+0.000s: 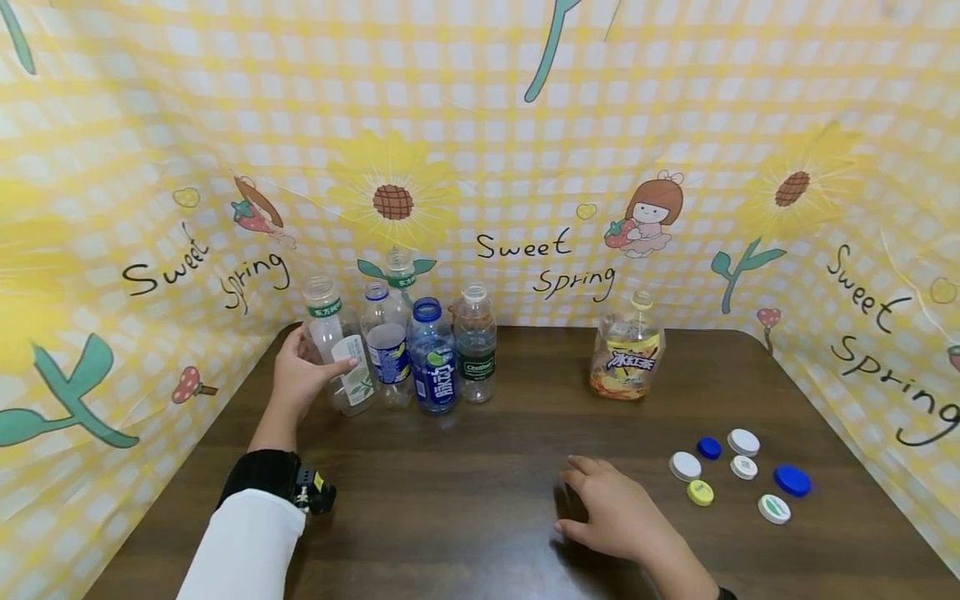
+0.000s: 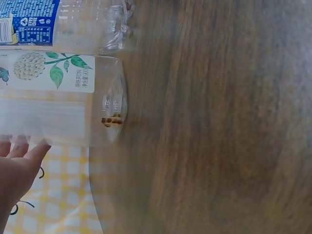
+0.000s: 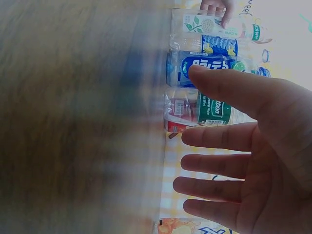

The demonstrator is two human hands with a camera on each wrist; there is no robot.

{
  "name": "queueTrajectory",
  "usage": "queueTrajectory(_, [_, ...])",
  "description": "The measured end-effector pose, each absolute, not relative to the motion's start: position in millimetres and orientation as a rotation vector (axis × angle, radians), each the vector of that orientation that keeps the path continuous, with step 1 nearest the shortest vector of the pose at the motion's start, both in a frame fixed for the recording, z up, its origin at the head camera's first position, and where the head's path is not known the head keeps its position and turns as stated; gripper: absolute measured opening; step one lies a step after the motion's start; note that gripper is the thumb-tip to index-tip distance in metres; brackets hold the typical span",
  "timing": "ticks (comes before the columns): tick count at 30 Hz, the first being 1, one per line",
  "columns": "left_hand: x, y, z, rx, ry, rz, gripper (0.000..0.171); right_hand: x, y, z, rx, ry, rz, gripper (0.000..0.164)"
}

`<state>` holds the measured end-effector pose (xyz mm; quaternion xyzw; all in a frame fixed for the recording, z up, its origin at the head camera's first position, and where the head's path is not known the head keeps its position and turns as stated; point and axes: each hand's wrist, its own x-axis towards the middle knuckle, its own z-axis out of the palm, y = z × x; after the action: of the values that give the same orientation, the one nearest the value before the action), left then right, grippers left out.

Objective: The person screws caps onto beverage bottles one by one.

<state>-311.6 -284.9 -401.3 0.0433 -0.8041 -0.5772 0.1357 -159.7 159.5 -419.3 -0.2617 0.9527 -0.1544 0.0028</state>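
Observation:
At the left end of a group of capless bottles, my left hand (image 1: 300, 371) grips a clear plastic bottle (image 1: 341, 350) with a green neck band and a white leaf-print label. Its thumb lies across the front and its fingers are at the far side. In the left wrist view, the bottle's base (image 2: 114, 105) stands at the wooden table. My right hand (image 1: 611, 504) hovers low over the table at front right, holding nothing; its fingers (image 3: 219, 139) are spread in the right wrist view. Nearest to it is a yellow cap (image 1: 701, 492).
Beside the gripped bottle stand a blue-label bottle (image 1: 387, 354), a blue bottle (image 1: 433, 358) and a green-label bottle (image 1: 476, 346), with another bottle (image 1: 401, 271) behind. An iced-tea bottle (image 1: 628, 354) stands apart. Several caps, including a large blue cap (image 1: 792, 480), lie right on the table (image 1: 450, 517).

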Motion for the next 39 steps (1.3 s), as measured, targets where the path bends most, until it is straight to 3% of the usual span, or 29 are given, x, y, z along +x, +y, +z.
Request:
queueTrajectory(17, [-302, -285, -401, 0.13, -2.345, -1.601, 0.098, -159, 163, -422, -0.811, 2.98, -0.476, 0.058])
queueTrajectory(28, [-279, -288, -391, 0.153, -2.4, -1.499, 0.103, -158, 167, -421, -0.804, 3.022, -0.461, 0.056])
queueTrajectory(39, [-247, -263, -393, 0.139, -2.402, -1.398, 0.095, -158, 171, -420, -0.813, 3.039, -0.439, 0.057])
